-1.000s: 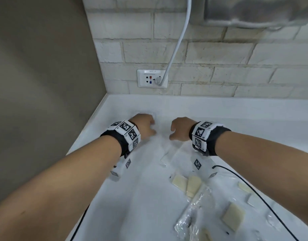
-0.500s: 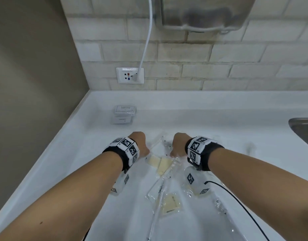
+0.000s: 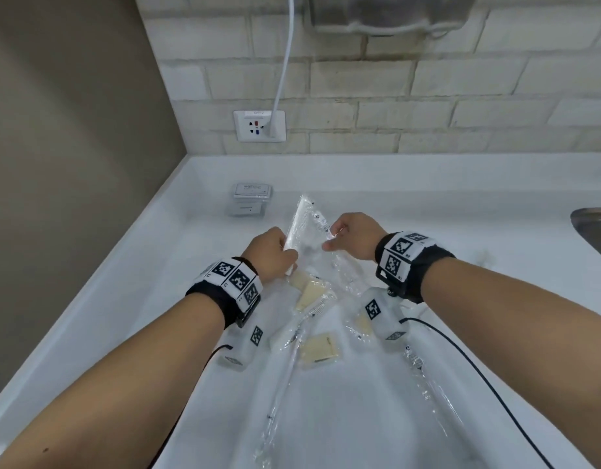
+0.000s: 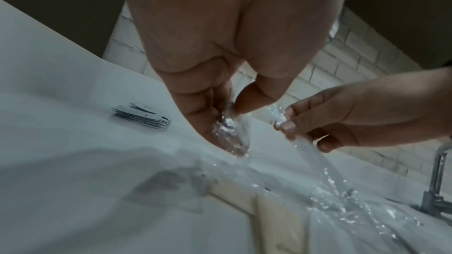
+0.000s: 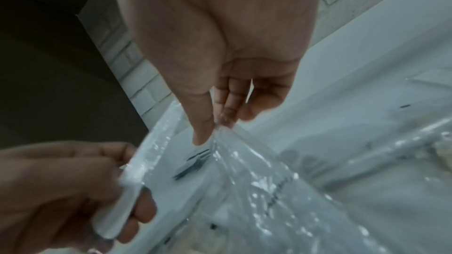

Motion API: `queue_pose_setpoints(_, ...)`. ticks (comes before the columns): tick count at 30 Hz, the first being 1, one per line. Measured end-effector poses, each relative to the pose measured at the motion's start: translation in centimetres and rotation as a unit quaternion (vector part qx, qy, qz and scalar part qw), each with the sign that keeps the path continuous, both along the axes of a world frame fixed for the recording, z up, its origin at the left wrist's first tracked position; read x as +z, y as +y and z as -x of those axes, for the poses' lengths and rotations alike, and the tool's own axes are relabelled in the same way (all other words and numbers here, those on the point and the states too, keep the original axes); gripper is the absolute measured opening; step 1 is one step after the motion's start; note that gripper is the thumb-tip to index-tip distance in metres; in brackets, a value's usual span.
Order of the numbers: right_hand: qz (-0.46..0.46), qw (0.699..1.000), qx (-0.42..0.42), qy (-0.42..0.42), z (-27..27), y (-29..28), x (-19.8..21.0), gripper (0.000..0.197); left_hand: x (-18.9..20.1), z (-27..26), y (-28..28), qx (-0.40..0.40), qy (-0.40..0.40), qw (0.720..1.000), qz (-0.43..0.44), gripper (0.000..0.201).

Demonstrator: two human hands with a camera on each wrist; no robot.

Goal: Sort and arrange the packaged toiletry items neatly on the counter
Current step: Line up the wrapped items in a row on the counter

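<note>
Left hand (image 3: 270, 253) pinches the left edge of a clear packet (image 3: 306, 225); right hand (image 3: 355, 240) pinches its right edge — the packet is held up between them, tilted, above the white counter (image 3: 427, 211). Below the hands: a loose scatter of clear-wrapped items (image 3: 317, 336), some cream-coloured. Flat sachets (image 3: 252, 191) stacked near the back-left corner. Brick wall behind with a socket (image 3: 259, 125), white cable plugged in.

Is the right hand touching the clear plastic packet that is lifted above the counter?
Touching. In the right wrist view the right hand pinches the edge of the clear plastic packet between thumb and fingers; the head view agrees.
</note>
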State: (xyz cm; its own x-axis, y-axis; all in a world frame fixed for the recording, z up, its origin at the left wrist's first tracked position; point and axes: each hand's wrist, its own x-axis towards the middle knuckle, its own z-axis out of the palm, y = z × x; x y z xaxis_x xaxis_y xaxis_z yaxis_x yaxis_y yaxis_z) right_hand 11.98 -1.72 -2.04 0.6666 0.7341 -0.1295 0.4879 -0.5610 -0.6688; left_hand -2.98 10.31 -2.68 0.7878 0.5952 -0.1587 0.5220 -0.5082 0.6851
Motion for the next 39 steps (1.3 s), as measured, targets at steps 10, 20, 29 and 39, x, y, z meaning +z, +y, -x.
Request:
queue_pose_setpoints(10, -0.01, 0.994, -0.074, 0.076, -1.4, -1.7, -1.5, 0.061, -2.3, 2.9, -2.6, 0.039, -0.039, 0.995, 0.089, 0.016)
queue_pose_setpoints(20, 0.186, 0.94, 0.274, -0.081, 3.9, -4.4, -1.7, 0.05, -2.1, 3.2, -4.8, 0.048, -0.084, 0.988, 0.12, 0.024)
queue_pose_setpoints(29, 0.077, 0.974, 0.198, -0.079, 1.6, -6.7, -0.2, 0.011, -1.8, 1.9, -6.8, 0.053, -0.096, 0.989, 0.102, 0.016)
queue_pose_setpoints(39, -0.134, 0.982, -0.012, 0.134, -3.3, -10.7, 7.2, 0.026, 0.8, -3.2, -11.5, -0.001, -0.189, 0.964, 0.186, 0.023)
